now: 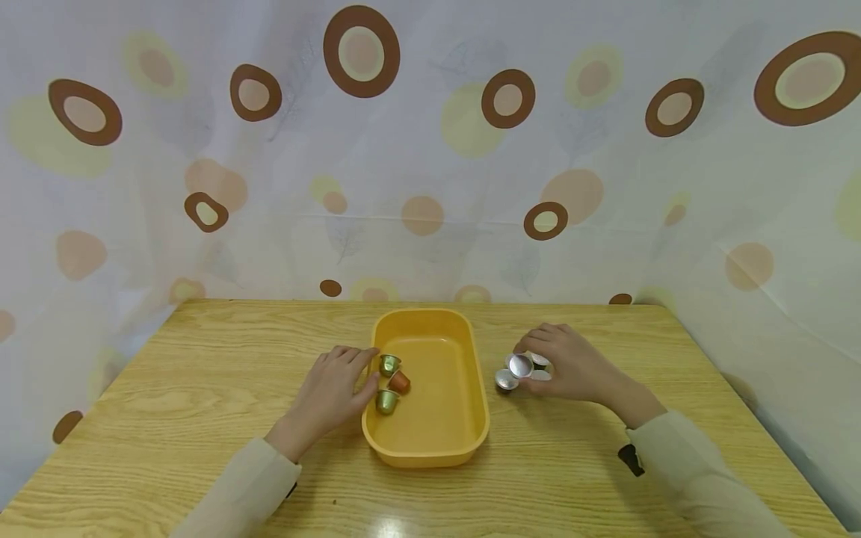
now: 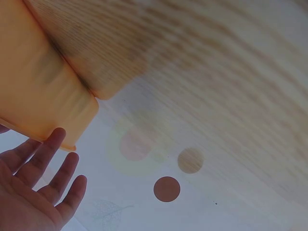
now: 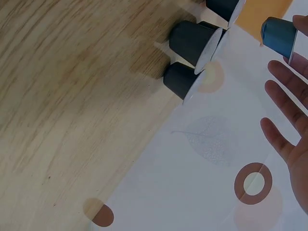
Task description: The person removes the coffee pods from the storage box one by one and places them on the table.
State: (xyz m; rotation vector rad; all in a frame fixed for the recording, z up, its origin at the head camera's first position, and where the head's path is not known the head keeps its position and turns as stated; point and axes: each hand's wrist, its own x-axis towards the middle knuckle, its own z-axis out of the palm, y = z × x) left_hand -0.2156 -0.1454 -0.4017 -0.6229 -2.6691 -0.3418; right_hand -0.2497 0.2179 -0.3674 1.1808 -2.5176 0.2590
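My left hand (image 1: 332, 388) is at the left side of a yellow tray (image 1: 430, 452), its fingertips at the rim; in the left wrist view its fingers are loosely spread. Inside the tray, along its left wall, lie two green coffee capsules (image 1: 386, 402) and a copper-orange capsule (image 1: 400, 382). To the right of the tray, my right hand (image 1: 572, 362) pinches a teal coffee capsule (image 3: 278, 36) between thumb and index finger, its silver lid (image 1: 520, 365) facing the head camera. Under and beside that hand, several dark capsules (image 3: 192, 42) with silver lids stand on the table.
The wood-grain table (image 1: 222, 388) extends on both sides of the tray. A patterned cloth (image 1: 430, 149) hangs behind the table and along its sides.
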